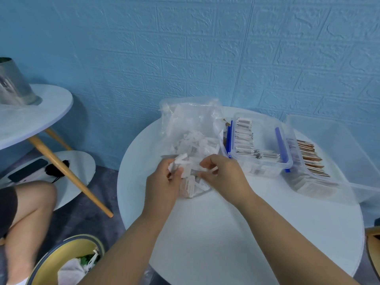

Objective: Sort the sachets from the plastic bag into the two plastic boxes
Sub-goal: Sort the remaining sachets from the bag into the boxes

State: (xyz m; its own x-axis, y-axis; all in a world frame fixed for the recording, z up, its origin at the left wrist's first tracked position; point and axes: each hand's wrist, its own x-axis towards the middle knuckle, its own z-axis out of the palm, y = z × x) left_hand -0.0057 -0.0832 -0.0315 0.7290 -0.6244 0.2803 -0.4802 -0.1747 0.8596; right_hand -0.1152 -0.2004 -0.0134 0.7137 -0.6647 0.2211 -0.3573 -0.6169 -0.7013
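A round bin (67,262) with a yellow inside is seen nearest, at the lower left, and crumpled white wrapping with something green is held in it. A bent knee (30,202) is seen beside it. Both forearms are stretched over a white round table (226,233). The left hand (162,182) is closed round a bunch of white sachets (186,170), which are pinched between thumb and fingers just above the tabletop. The right hand (222,171) is set close beside it, its fingers curled onto the same loose heap, with a sachet nipped at the fingertips. The heap is spilled from the mouth of a clear plastic bag (191,120), which lies on the table behind the hands; more white sachets are seen through its film, and its far end stands up crumpled. Just right of the bag stands a clear box (287,161) with blue clips, in which white sachets are packed on edge in rows. Touching its right side is a larger clear box (339,145), where brown sachets (310,159) are lined up along the left wall; the remainder of its inside is blurred. At the far left a low white side table (41,112) bears a metal bucket (14,83), and a dark phone (28,169) lies on a disc beneath it. A blue brick-patterned wall (205,48) closes the view.
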